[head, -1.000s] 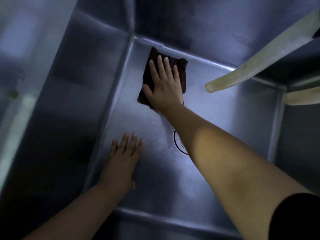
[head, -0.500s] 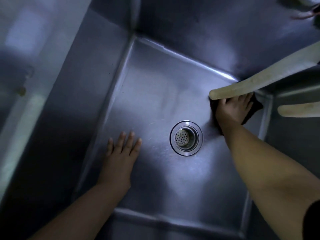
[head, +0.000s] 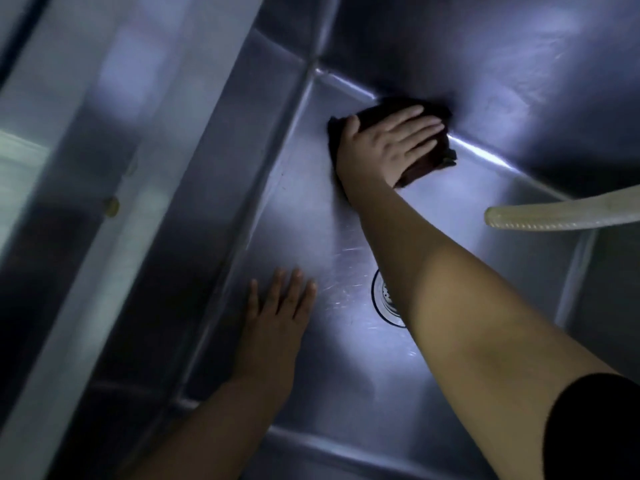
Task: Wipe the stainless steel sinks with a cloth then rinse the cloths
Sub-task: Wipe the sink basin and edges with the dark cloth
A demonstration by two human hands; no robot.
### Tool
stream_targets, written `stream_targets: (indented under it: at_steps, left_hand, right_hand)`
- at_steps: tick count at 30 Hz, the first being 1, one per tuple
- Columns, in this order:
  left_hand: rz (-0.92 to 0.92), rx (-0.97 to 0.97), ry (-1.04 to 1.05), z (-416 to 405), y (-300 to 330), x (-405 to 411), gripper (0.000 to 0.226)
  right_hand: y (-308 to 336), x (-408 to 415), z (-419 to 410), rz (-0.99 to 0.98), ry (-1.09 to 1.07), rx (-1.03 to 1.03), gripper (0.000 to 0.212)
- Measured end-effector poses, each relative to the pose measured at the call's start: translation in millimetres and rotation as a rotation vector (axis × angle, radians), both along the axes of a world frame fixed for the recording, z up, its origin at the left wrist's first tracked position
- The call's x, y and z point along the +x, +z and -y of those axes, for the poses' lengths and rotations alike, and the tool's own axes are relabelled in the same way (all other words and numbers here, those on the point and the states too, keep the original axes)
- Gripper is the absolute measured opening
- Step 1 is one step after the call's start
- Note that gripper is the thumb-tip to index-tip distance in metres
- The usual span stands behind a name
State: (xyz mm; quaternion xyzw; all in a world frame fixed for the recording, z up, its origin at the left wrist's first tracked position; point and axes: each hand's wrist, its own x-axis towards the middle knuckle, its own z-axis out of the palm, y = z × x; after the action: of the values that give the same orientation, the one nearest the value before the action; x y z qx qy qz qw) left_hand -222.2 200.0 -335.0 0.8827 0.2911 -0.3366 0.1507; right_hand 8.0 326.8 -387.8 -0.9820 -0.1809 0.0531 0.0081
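A deep stainless steel sink (head: 460, 216) fills the view. My right hand (head: 388, 143) lies flat on a dark brown cloth (head: 436, 161), pressing it against the sink floor at the far edge where the floor meets the back wall. My left hand (head: 277, 320) rests flat on the sink floor near the left wall, fingers spread, holding nothing. The round drain strainer (head: 384, 299) is mostly hidden under my right forearm.
A pale translucent ribbed hose (head: 554, 216) reaches in from the right, its open end hanging above the sink floor. The steel left wall and rim (head: 194, 188) rise on the left, with a small brass-coloured round piece (head: 111, 205) beyond.
My right hand slid the cloth from the far right corner back to the far left part of the floor. The left hand stayed put. The view shifted.
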Motion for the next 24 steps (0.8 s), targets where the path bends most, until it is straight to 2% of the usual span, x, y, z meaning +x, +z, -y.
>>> stream_targets:
  at_steps: [5, 10, 17, 21, 24]
  left_hand:
    - [0.010, 0.008, 0.012, 1.9, -3.8, 1.0, 0.112]
    - [-0.010, 0.018, -0.020, 1.8, -1.6, 2.8, 0.113]
    - [-0.043, -0.015, -0.092, -1.3, 3.6, 0.3, 0.124]
    - [-0.032, -0.028, -0.096, -3.7, 6.0, -1.5, 0.127]
    - [-0.032, -0.031, -0.098, -4.7, 8.3, -2.6, 0.127]
  right_hand:
    - [-0.3, -45.7, -31.6, -0.025, 0.412, 0.069, 0.077]
    - [6.7, -42.6, -8.1, -0.077, 0.787, 0.108, 0.072]
    - [11.3, -81.5, 48.0, -0.105, 1.030, 0.000, 0.079]
    - [10.9, -56.8, 74.3, -0.097, 1.280, -0.002, 0.080]
    - [12.1, -22.2, 89.4, -0.082, 1.269, 0.011, 0.080]
